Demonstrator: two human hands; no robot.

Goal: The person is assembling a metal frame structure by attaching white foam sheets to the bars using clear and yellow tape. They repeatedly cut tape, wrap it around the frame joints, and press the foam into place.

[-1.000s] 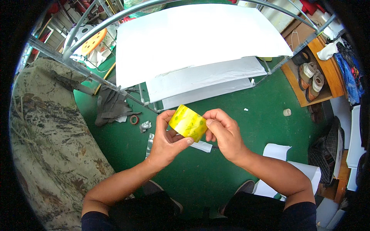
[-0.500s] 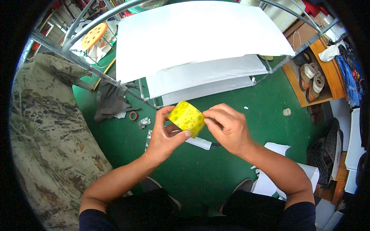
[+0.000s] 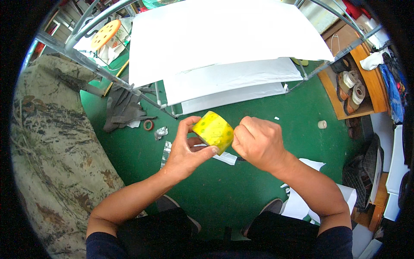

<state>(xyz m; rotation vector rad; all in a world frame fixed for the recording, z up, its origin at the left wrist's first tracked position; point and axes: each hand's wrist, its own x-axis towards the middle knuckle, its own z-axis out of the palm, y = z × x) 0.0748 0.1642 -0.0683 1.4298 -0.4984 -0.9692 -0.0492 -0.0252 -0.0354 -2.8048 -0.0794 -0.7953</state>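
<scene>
A wide roll of yellow tape with small green prints is held in the air above the green floor, tilted. My left hand grips it from the left, thumb on the lower edge and fingers at the upper left and inside the core. My right hand is closed with its fingertips against the roll's right edge. Whether a loose end of tape is pinched there is hidden by the fingers. Beneath the roll, a white strip lies on the floor.
A metal pipe frame draped with white sheeting stands ahead. Camouflage cloth covers something at left. On the floor lie a small reddish-brown tape roll, crumpled foil and white paper. A wooden shelf holds shoes at right.
My right hand has turned and curled from a fingertip pinch into a tighter fist at the roll's edge. The roll has shifted slightly right, with my left hand still around it.
</scene>
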